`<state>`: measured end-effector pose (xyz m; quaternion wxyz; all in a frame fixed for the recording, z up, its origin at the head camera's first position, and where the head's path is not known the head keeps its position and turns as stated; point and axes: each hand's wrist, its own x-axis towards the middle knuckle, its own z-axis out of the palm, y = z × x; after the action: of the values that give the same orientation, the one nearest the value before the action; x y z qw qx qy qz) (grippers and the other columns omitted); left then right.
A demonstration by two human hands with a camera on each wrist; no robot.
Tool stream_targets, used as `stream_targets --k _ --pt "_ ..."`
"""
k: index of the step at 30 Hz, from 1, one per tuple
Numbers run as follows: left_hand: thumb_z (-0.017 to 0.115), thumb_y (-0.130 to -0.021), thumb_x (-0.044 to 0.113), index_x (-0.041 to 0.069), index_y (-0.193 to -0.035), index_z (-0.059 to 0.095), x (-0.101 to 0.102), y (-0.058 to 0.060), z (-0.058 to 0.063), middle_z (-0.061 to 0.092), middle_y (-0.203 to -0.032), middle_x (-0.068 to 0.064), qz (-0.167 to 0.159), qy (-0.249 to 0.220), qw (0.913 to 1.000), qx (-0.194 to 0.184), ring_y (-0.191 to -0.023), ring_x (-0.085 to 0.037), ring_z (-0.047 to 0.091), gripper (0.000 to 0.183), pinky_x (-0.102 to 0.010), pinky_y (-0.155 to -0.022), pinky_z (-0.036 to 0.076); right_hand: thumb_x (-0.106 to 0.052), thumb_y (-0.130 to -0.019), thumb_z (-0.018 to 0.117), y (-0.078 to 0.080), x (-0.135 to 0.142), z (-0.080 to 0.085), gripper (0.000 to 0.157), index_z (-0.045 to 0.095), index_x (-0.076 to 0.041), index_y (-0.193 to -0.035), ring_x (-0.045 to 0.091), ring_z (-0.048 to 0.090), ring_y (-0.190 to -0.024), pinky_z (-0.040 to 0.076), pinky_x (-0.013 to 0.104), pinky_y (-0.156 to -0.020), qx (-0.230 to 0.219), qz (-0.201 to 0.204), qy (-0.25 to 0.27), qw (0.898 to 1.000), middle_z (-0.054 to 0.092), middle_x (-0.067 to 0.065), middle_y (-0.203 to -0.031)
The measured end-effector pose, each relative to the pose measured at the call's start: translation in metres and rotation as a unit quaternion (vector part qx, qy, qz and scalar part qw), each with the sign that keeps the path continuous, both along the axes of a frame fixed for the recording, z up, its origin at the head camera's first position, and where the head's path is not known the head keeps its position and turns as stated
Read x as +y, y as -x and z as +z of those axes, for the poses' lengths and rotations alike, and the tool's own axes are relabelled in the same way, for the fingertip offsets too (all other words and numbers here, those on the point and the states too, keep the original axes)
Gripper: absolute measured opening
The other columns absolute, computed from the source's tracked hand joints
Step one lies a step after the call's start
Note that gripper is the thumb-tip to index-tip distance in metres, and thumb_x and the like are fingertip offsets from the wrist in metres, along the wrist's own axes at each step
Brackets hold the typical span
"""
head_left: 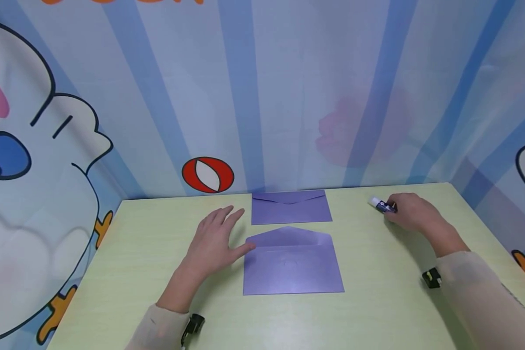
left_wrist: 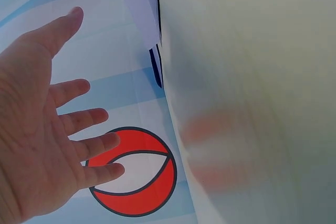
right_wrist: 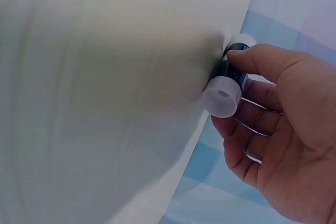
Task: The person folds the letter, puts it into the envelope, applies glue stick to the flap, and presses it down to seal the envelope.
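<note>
On the table's right side my right hand [head_left: 413,211] grips a glue stick [head_left: 379,204] with a dark label and white ends. In the right wrist view, thumb and fingers pinch the glue stick [right_wrist: 229,72], its hollow white end toward the camera. A purple envelope [head_left: 294,272] lies mid-table, flap raised toward the back. Behind it is a second purple envelope [head_left: 290,209] with its flap folded down. My left hand [head_left: 212,245] is spread and holds nothing, its thumb tip overlapping the nearer envelope's left edge in the head view.
The pale wooden table [head_left: 157,248] ends at a blue striped backdrop [head_left: 280,97] with cartoon prints. A red and white ball [head_left: 207,175] is printed on it. Small black devices hang below both wrists, such as the left one [head_left: 194,324].
</note>
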<state>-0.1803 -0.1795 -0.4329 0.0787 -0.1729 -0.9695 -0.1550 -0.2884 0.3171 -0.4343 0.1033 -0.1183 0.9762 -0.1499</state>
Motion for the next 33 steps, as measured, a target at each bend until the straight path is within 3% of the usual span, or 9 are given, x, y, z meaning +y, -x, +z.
stream_targets --k 11,33 --pt "0.078 -0.091 0.056 0.012 -0.159 0.049 -0.0006 0.0003 -0.0008 0.045 -0.161 -0.018 -0.001 0.002 1.0 0.001 -0.148 -0.04 0.04 0.086 -0.064 -0.119 0.033 -0.024 -0.1 0.069 0.0003 0.0029 -0.0053 0.046 0.061 0.01 -0.13 0.025 0.059 -0.082 0.051 0.046 -0.072 -0.002 0.0 0.006 1.0 0.069 0.021 -0.109" --pt "0.079 -0.091 0.056 0.013 -0.159 0.05 -0.0002 0.0008 -0.0006 0.045 -0.16 -0.018 -0.002 0.005 1.0 0.0 -0.148 -0.04 0.041 0.085 -0.064 -0.119 0.034 -0.025 -0.098 0.073 -0.0002 0.002 -0.0051 0.047 0.061 0.011 -0.127 0.025 0.059 -0.08 0.052 0.045 -0.072 -0.006 0.0 0.012 1.0 0.068 0.019 -0.105"
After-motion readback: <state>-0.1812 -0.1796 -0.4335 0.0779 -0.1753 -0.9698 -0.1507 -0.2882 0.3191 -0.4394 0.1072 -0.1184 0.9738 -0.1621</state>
